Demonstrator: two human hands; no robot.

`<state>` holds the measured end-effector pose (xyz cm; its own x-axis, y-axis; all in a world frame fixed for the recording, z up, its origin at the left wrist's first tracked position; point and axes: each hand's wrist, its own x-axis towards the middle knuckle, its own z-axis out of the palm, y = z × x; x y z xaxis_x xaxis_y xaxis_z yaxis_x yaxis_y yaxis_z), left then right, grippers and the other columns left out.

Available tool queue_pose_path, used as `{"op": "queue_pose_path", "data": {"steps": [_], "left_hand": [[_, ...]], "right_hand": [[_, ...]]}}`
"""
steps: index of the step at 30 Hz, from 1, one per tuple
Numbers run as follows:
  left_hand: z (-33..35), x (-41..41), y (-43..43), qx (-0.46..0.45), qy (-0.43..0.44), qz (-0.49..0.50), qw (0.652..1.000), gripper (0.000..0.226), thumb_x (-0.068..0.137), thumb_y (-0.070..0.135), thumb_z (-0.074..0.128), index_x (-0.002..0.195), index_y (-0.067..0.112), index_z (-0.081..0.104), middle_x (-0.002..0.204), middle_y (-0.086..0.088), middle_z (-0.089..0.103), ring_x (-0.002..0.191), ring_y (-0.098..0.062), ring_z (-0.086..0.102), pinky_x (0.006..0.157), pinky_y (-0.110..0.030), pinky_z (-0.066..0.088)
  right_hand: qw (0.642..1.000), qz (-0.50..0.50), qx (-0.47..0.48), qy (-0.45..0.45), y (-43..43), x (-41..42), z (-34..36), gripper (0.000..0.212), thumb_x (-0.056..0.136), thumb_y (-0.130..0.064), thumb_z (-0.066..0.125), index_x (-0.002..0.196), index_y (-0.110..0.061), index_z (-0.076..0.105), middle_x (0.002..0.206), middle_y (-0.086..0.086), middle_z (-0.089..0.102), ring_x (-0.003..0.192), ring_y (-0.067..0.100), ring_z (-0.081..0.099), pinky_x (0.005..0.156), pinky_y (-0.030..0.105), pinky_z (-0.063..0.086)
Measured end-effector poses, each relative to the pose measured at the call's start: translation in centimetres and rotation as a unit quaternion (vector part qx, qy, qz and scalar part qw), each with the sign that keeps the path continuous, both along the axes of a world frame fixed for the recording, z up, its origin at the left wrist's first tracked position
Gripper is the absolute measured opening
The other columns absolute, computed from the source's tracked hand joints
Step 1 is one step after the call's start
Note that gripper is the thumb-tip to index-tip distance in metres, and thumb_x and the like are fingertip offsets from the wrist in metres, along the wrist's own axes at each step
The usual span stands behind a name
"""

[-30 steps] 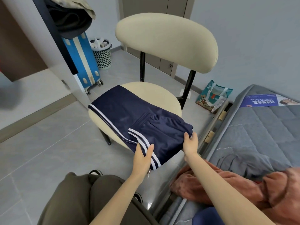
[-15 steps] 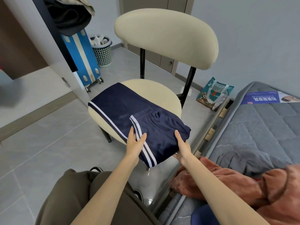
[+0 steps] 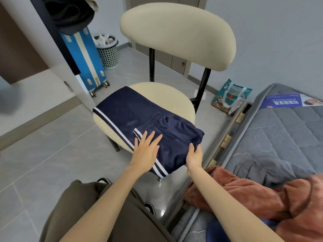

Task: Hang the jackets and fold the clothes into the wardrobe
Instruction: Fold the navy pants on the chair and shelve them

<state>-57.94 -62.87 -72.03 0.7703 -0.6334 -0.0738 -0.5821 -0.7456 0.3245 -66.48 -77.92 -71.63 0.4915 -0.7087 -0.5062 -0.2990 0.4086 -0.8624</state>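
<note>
Left hand [image 3: 146,151] lay flat, fingers spread, on folded navy trousers [image 3: 139,123] on chair seat [image 3: 167,95]; right hand [image 3: 194,157] pinched their near edge.

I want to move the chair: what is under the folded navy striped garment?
The navy striped garment lies on the cream chair seat; its near end overhangs, gripped by the right hand. Anything between cloth and seat is covered.

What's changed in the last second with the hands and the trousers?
The left hand let go of the near edge and moved forward, now lying flat on the navy trousers. The right hand still grips their right edge. The trousers stay folded on the chair.
</note>
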Motion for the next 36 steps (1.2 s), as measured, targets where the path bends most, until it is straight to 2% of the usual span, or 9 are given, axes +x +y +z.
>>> {"op": "queue_pose_path", "data": {"steps": [5,14,17,21,24,27,30,33,36], "left_hand": [[1.1,-0.1,-1.2,-0.071,0.047,-0.006,0.996,0.046,0.104,0.039,0.025,0.15,0.036,0.025,0.159,0.006,0.021,0.149,-0.017,0.007,0.119,-0.046,-0.001],[2.4,-4.0,-4.3,-0.172,0.236,-0.045,0.955,0.045,0.101,0.044,0.038,0.146,0.04,0.034,0.159,0.009,0.018,0.148,-0.011,0.003,0.117,-0.034,0.007],[3.1,-4.4,-4.3,-0.227,0.283,-0.023,0.932,0.039,0.102,0.039,0.039,0.141,0.039,0.042,0.158,0.012,0.021,0.148,-0.01,0.005,0.119,-0.035,0.01],[3.7,-3.2,-2.5,-0.255,0.238,0.042,0.936,0.044,0.101,0.003,0.035,0.136,0.024,0.051,0.155,0.001,0.032,0.147,-0.018,0.016,0.118,-0.047,0.018],[2.9,-1.4,0.1,-0.182,0.247,-0.027,0.951,0.078,0.085,-0.017,0.046,0.146,0.028,0.034,0.158,0.006,0.02,0.149,-0.016,0.008,0.118,-0.026,0.011],[2.7,-0.6,0.8,-0.157,0.311,-0.075,0.935,0.11,0.07,0.02,0.081,0.153,0.034,0.009,0.159,0.016,0.008,0.147,-0.008,-0.001,0.115,-0.024,0.013],[2.6,-0.6,-0.4,-0.204,0.329,-0.004,0.922,0.106,0.051,0.053,0.087,0.14,0.029,0.035,0.139,0.016,0.045,0.131,-0.003,0.04,0.109,-0.027,0.036],[2.9,0.0,-1.7,-0.305,0.35,0.176,0.868,0.083,0.064,0.059,0.077,0.126,0.027,0.031,0.125,0.013,0.055,0.111,-0.005,0.051,0.095,-0.022,0.039],[2.2,1.7,-1.9,-0.392,0.318,0.26,0.823,0.079,0.088,0.046,0.062,0.147,0.018,0.016,0.141,0.0,0.047,0.116,-0.011,0.047,0.097,-0.024,0.035]], "right_hand": [[0.997,-0.033,-0.059,-0.037,-1.7,-0.9,2.5,0.021,0.105,-0.021,0.035,0.105,-0.019,0.056,0.095,0.001,0.06,0.091,0.023,0.056,0.085,0.038,0.048],[0.994,-0.067,-0.054,-0.064,-5.9,-6.3,5.8,0.022,0.103,-0.013,0.037,0.107,-0.015,0.058,0.086,0.001,0.062,0.07,0.013,0.055,0.051,0.018,0.048],[0.993,-0.07,0.028,-0.085,-6.0,-6.7,6.8,0.022,0.103,-0.014,0.039,0.104,-0.02,0.06,0.084,0.002,0.062,0.068,0.018,0.055,0.054,0.025,0.049],[0.977,-0.081,0.149,-0.128,-5.7,-5.0,9.2,0.022,0.104,-0.012,0.036,0.109,-0.02,0.056,0.087,0.005,0.065,0.061,0.019,0.066,0.052,0.029,0.056],[0.973,-0.043,0.183,-0.135,-5.1,-2.4,11.4,0.037,0.106,-0.012,0.029,0.142,-0.012,0.036,0.109,0.013,0.061,0.087,0.025,0.064,0.069,0.037,0.053],[0.973,0.007,0.195,-0.126,-3.9,1.1,13.8,0.044,0.106,-0.011,0.024,0.149,-0.003,0.027,0.114,0.017,0.059,0.094,0.024,0.059,0.077,0.038,0.048],[0.963,0.042,0.223,-0.148,-2.4,5.3,15.7,0.042,0.105,-0.009,0.022,0.144,0.005,0.029,0.097,0.017,0.061,0.09,0.024,0.062,0.065,0.038,0.049],[0.948,0.089,0.249,-0.177,-1.0,9.5,17.0,0.043,0.105,-0.009,0.021,0.143,0.009,0.03,0.102,0.019,0.065,0.091,0.026,0.064,0.067,0.042,0.05],[0.941,0.158,0.217,-0.205,0.0,13.3,16.7,0.046,0.108,-0.019,0.018,0.153,-0.01,0.014,0.124,0.007,0.062,0.11,0.025,0.058,0.089,0.051,0.049]]}}
